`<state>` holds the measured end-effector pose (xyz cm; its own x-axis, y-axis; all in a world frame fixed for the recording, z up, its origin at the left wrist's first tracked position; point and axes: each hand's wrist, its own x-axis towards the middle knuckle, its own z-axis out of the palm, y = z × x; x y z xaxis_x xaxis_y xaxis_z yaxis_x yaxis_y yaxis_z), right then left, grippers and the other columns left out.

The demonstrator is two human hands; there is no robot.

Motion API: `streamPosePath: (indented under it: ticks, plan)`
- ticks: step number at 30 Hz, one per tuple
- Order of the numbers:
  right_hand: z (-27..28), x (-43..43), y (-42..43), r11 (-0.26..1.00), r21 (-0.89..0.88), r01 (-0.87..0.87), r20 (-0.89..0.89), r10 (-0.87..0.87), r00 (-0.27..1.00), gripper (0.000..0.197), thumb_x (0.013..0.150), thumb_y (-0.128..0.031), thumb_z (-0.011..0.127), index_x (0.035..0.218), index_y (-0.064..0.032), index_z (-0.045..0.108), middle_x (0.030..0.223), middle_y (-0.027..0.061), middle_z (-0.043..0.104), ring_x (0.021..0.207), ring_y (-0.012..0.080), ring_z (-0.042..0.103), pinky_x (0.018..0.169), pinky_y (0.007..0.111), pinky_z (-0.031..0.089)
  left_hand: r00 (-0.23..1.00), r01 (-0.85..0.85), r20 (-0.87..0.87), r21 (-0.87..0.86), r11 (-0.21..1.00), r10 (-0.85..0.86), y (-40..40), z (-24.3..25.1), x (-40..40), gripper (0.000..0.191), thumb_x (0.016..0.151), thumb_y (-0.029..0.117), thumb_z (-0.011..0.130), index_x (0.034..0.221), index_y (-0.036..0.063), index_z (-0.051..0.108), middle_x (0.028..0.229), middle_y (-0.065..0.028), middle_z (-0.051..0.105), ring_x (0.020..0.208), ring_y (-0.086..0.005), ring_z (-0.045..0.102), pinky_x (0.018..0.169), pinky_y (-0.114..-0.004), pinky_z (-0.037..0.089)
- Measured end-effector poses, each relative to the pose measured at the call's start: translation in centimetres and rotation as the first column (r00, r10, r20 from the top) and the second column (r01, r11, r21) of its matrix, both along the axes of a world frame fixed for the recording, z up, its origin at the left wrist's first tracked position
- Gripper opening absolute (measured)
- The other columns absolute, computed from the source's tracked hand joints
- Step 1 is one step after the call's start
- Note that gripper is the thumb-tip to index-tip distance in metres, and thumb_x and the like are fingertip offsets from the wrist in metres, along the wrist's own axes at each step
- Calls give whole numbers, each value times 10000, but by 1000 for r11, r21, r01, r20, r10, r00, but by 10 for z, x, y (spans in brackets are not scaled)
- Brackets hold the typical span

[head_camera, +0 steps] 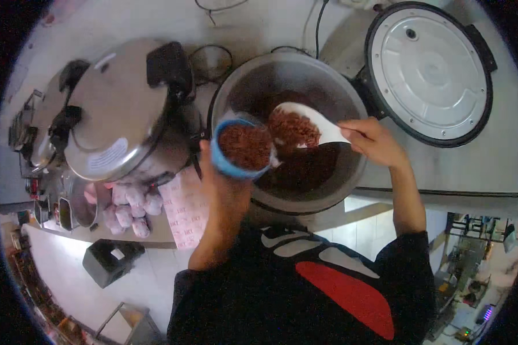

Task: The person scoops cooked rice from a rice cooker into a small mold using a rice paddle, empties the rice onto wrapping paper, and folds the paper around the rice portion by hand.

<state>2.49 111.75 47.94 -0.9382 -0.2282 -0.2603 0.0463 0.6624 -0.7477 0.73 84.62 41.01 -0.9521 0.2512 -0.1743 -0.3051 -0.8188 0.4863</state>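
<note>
My left hand (224,194) holds a blue bowl (237,172) over the left side of a large round cooker pot (349,90). Clear plastic film shows at the bowl's edge, and reddish-brown cooked grain (245,145) fills it. In my right hand (373,140) is the handle of a white rice paddle (328,129), whose blade carries a heap of the same grain. The blade is over the pot, just right of the bowl. More dark grain (311,170) lies down in the pot, partly hidden by paddle and bowl.
The pot's open round lid (436,73) stands at right. A closed metal cooker (116,99) is at left, with several small wrapped bundles (136,205) and a pink printed paper sheet (183,207) in front. A black bin-like box (112,263) is below the counter edge.
</note>
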Motion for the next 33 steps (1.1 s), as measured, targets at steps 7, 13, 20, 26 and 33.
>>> streamPosePath:
  ticks: [7,13,20,26,33]
  plan:
    - [11,58,-54,700,684,206,-567,332,754,232,837,-183,541,1008,-36,596,712,133,623,579,288,591,554,367,456,978,93,182,46,995,-100,54,-7,1,568,930,461,296,1302,32,304,1293,-155,378,1165,-309,426,970,-509,357]
    - [17,55,-14,897,251,365,-492,-206,846,302,858,-220,520,1108,-51,528,901,145,632,795,339,608,751,416,446,958,161,-242,20,987,-151,56,-7,0,520,930,436,234,1286,82,368,1271,-140,431,1178,-321,420,958,-508,365]
    - [13,76,-43,978,-120,172,-550,-210,808,351,877,-84,491,1227,-61,492,1095,123,591,1023,189,537,912,292,375,898,-32,-439,-26,999,17,57,2,11,377,853,232,485,1192,71,445,1172,-104,523,1094,-263,502,906,-414,430]
    - [-2,86,-70,995,-64,76,-358,-94,929,322,889,-135,450,1202,-88,506,1082,186,573,942,362,577,810,379,458,999,-6,-49,99,995,11,54,-4,-2,457,914,435,338,1180,96,489,1132,-66,550,1045,-231,519,916,-393,392]
    - [15,83,-44,998,-1,-56,-255,54,965,319,895,-158,446,1199,-83,509,1068,189,582,910,369,581,776,363,461,998,57,-10,-37,998,-58,49,3,0,416,904,423,359,1144,120,514,1068,-46,583,974,-238,558,863,-398,435]
